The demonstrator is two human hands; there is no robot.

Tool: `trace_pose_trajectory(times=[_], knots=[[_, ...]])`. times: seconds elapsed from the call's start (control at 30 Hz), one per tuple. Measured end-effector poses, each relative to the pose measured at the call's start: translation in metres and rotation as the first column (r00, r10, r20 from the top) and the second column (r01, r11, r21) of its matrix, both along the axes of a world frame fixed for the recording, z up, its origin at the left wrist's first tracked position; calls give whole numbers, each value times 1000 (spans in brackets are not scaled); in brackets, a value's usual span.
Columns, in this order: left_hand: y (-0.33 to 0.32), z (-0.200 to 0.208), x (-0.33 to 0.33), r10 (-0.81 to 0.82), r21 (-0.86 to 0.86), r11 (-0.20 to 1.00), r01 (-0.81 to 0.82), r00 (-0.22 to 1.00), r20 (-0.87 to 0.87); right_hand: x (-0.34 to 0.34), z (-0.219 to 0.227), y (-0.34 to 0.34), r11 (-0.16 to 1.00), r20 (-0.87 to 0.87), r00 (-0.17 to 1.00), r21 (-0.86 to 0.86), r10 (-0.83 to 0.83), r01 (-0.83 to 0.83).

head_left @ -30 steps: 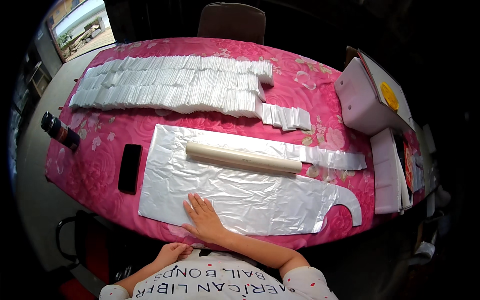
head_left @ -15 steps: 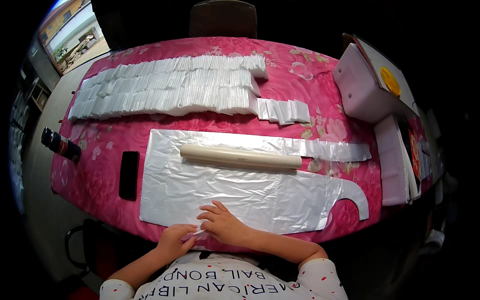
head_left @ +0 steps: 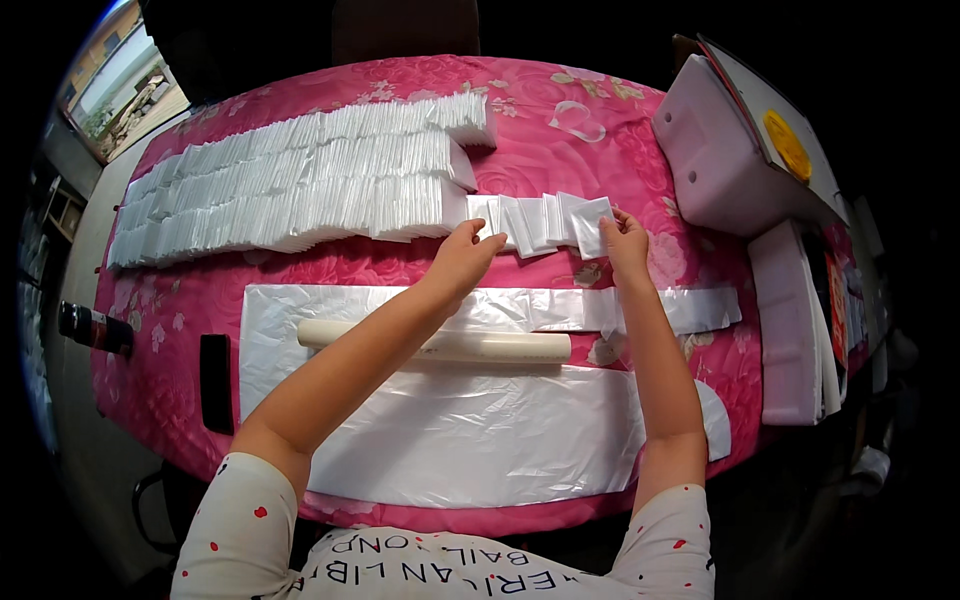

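Observation:
A short row of flat, folded white plastic squares (head_left: 537, 222) lies at the right end of the big stacks. At its right end, my right hand (head_left: 627, 245) pinches the edge of the last folded plastic square (head_left: 590, 228). By the left end of this row is my left hand (head_left: 463, 262), thumb and index finger apart, touching or just short of the squares. Under my forearms a sheet of white plastic film (head_left: 480, 435) with a curved cut-out lies spread, partly hidden by my arms. A cream-coloured tube (head_left: 495, 347) rests across it.
Long rows of folded white plastic squares (head_left: 290, 190) fill the table's far left. A black phone (head_left: 215, 383) and dark bottle (head_left: 95, 328) are at the left. White foam boxes (head_left: 710, 150) stand at the right, with a yellow roll (head_left: 786, 146) above. A pink floral cloth (head_left: 540, 90) covers the table.
Both my hands have moved from the film's near edge, forward across the table, to the short row of folded squares. My right hand has taken hold of the end square. The view has shifted.

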State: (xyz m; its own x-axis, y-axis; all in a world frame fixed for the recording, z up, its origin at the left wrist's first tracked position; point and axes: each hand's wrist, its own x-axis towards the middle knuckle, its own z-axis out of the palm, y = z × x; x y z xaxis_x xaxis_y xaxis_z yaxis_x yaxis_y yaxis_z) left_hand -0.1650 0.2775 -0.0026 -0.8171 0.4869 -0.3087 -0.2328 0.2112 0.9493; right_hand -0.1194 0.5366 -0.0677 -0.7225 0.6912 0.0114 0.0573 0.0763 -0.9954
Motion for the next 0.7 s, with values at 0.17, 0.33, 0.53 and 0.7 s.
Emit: trace_pose_trajectory(times=[0.17,0.33,0.53,0.7], knots=[[35,-19,-16,145,-1,989,-146,980,133,-20,-14,8,848,282,942,530,-180,3],[41,-45,-44,214,-32,977,-212,955,207,-38,-4,-13,826,365,922,554,-130,-103],[50,-38,-45,238,55,959,-277,897,372,-53,-3,-39,862,374,927,463,21,-206],[49,-20,-35,75,42,995,-94,941,331,-55,-8,-69,874,368,922,402,118,-272]])
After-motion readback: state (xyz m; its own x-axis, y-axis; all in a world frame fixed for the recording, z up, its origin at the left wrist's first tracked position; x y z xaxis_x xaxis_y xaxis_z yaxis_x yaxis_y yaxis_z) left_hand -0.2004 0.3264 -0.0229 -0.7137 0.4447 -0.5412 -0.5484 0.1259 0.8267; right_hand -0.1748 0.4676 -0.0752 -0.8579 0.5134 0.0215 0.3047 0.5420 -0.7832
